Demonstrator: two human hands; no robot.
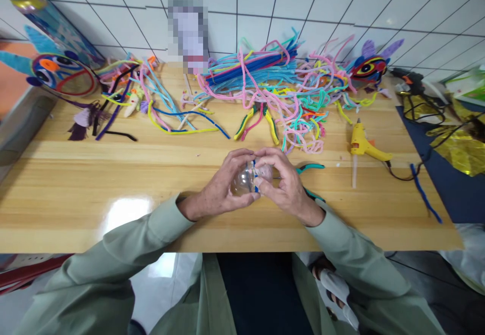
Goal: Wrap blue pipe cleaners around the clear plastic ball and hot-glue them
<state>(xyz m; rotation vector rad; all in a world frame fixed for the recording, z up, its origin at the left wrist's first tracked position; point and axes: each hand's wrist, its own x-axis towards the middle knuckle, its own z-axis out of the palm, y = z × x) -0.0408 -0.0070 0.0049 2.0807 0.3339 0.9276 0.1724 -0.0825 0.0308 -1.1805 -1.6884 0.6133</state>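
Note:
Both hands are around a clear, rounded plastic piece [244,177] with a blue band about its middle, just above the table near its centre. My left hand [217,186] is wrapped round its left side. My right hand [286,186] grips the right end, thumb and fingers pressed at the blue band. The fingers hide part of the piece, so I cannot tell its exact kind. Beyond my right hand lies a tool with teal handles [313,166], its head mostly hidden. Farther back, yellow-and-green pliers [273,125] lie with handles spread.
A large heap of coloured pipe cleaners [253,72] runs along the tiled wall. A yellow glue gun [361,143] rests at right, its cord trailing off the edge. Decorated faces [62,75] stand at left and right. A tall can [56,27] leans back left. A loose blue pipe cleaner [426,193] lies far right.

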